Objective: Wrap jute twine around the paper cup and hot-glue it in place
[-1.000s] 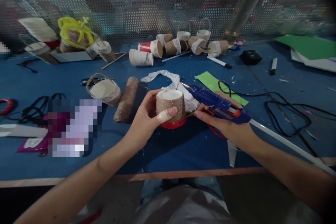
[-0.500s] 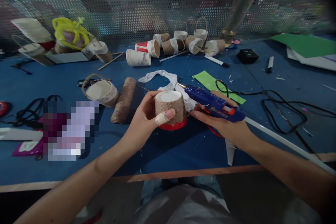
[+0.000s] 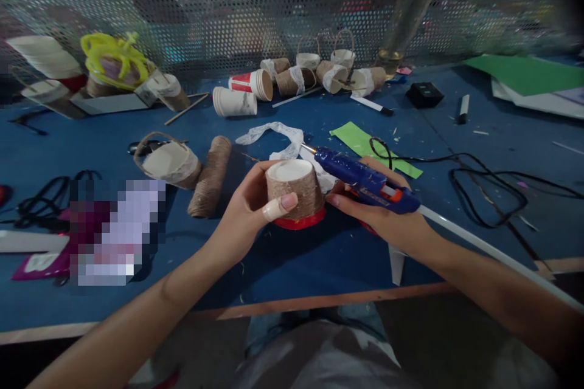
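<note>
My left hand (image 3: pixel 255 203), with a bandage round its thumb, grips a paper cup (image 3: pixel 294 191) turned upside down. Brown twine is wound over most of its side, and a red rim shows at the bottom. Closed around a blue glue gun (image 3: pixel 360 176) is my right hand (image 3: pixel 378 213); the gun's nozzle points up and left, past the cup. The right fingertips pinch close to the cup's side, perhaps on the twine's end, too small to make out. White lace (image 3: pixel 283 134) lies behind the cup. Left of it rests a roll of twine (image 3: pixel 210 177).
A small twine basket (image 3: pixel 171 163) stands at left, with several more (image 3: pixel 337 76) at the back near paper cups (image 3: pixel 235 101). A scissors blade (image 3: pixel 396 264) lies below my right hand. Black cable (image 3: pixel 483 170) and green paper (image 3: pixel 356 137) are at right.
The view has shifted slightly, so the table's things sit a little further left. The cup is tilted a little differently in my left hand; both hands keep their holds.
</note>
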The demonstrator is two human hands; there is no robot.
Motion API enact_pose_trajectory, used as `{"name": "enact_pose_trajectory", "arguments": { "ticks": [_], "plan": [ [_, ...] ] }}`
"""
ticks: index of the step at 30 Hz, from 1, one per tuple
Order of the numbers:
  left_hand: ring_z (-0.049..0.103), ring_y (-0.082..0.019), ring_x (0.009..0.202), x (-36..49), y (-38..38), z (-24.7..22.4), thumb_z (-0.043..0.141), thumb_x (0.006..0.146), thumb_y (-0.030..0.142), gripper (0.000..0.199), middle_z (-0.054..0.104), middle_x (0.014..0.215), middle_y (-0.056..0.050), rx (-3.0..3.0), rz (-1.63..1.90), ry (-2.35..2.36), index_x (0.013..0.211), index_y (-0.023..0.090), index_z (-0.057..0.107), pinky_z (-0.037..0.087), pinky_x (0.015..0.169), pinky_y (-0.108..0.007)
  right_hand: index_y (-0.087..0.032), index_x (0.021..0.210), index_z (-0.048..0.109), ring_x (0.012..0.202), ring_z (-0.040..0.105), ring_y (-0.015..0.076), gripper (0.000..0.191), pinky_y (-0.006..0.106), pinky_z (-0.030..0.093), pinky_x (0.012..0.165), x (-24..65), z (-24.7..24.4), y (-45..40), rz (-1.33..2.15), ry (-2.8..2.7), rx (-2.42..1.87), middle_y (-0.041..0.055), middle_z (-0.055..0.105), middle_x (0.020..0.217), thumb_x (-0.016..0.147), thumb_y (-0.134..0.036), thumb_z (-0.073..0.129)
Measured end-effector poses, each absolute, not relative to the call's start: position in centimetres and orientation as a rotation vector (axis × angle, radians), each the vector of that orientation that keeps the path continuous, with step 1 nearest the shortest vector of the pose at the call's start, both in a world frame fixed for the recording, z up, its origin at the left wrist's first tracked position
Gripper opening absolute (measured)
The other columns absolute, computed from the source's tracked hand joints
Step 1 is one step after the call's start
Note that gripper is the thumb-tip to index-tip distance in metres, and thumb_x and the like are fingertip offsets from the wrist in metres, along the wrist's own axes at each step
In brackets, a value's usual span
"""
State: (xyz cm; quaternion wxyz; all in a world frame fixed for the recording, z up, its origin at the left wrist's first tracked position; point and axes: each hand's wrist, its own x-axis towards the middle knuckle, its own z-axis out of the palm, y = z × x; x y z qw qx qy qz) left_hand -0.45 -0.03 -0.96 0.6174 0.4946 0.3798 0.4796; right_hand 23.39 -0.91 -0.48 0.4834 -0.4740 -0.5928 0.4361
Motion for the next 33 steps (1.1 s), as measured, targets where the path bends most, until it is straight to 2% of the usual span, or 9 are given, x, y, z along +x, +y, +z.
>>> {"name": "enact_pose_trajectory", "arguments": {
  "ticks": [8, 13, 17, 20, 24, 29, 33],
  "plan": [
    [0.068, -0.024, 0.118, -0.5, 0.0, -0.5, 0.094, 0.074, 0.034, 0.045, 0.076, 0.121, -0.003, 1.093, 1.088, 0.881, 0.116, 0.029, 0.078, 0.054, 0.101, -0.029, -0.025, 0.09, 0.069, 0.074, 0.066, 0.0169, 0.02, 0.033, 0.054, 0.064, 23.5, -1.2, -0.9, 0.982, -1.533, -1.075, -0.0013, 0.07, 0.085, 0.084, -0.028, 0.088],
    [0.067, -0.029, 0.129, -0.4, 0.1, -0.6, 0.089, 0.081, 0.039, 0.043, 0.078, 0.127, -0.005, 1.026, 1.04, 0.879, 0.122, 0.029, 0.079, 0.054, 0.107, -0.033, -0.027, 0.092, 0.069, 0.076, 0.067, 0.0167, 0.021, 0.032, 0.055, 0.065, 23.6, -1.4, -1.0, 0.958, -1.561, -1.038, -0.0017, 0.071, 0.088, 0.085, -0.03, 0.088],
    [0.066, -0.034, 0.133, -0.1, 0.2, -0.2, 0.084, 0.085, 0.042, 0.047, 0.077, 0.133, -0.009, 0.922, 0.997, 0.843, 0.127, 0.024, 0.077, 0.053, 0.112, -0.041, -0.027, 0.093, 0.07, 0.078, 0.069, 0.0162, 0.021, 0.032, 0.058, 0.07, 23.5, -1.5, -1.0, 0.976, -1.541, -0.99, -0.0026, 0.072, 0.089, 0.084, -0.024, 0.089],
    [0.067, -0.036, 0.132, 0.1, 0.3, 0.0, 0.081, 0.086, 0.041, 0.043, 0.078, 0.129, -0.01, 0.853, 1.003, 0.806, 0.124, 0.021, 0.078, 0.052, 0.115, -0.046, -0.027, 0.094, 0.071, 0.078, 0.07, 0.016, 0.022, 0.031, 0.058, 0.07, 23.3, -1.6, -1.0, 0.994, -1.512, -0.973, -0.0028, 0.074, 0.09, 0.083, -0.019, 0.088],
    [0.065, -0.035, 0.135, 0.2, 0.3, 0.0, 0.079, 0.089, 0.04, 0.036, 0.079, 0.127, -0.01, 0.8, 0.996, 0.765, 0.118, 0.019, 0.08, 0.049, 0.119, -0.046, -0.026, 0.095, 0.07, 0.079, 0.07, 0.0154, 0.025, 0.031, 0.059, 0.075, 23.0, -1.6, -1.0, 1.005, -1.483, -0.948, -0.0038, 0.074, 0.09, 0.082, -0.015, 0.089],
    [0.067, -0.038, 0.132, 0.4, 0.1, -0.2, 0.086, 0.082, 0.047, 0.055, 0.078, 0.13, -0.011, 0.856, 0.976, 0.814, 0.129, 0.02, 0.074, 0.053, 0.114, -0.046, -0.026, 0.098, 0.07, 0.083, 0.071, 0.0163, 0.026, 0.031, 0.059, 0.077, 22.8, -1.5, -1.3, 1.0, -1.543, -0.914, -0.0026, 0.074, 0.093, 0.082, -0.017, 0.088],
    [0.069, -0.038, 0.13, 0.4, 0.0, -0.1, 0.087, 0.081, 0.043, 0.057, 0.079, 0.13, -0.012, 0.848, 0.975, 0.889, 0.13, 0.019, 0.073, 0.056, 0.111, -0.046, -0.025, 0.097, 0.071, 0.087, 0.071, 0.0176, 0.028, 0.032, 0.059, 0.079, 22.8, -1.4, -1.4, 0.927, -1.593, -0.952, -0.0015, 0.073, 0.095, 0.079, -0.018, 0.091]
  ]
}}
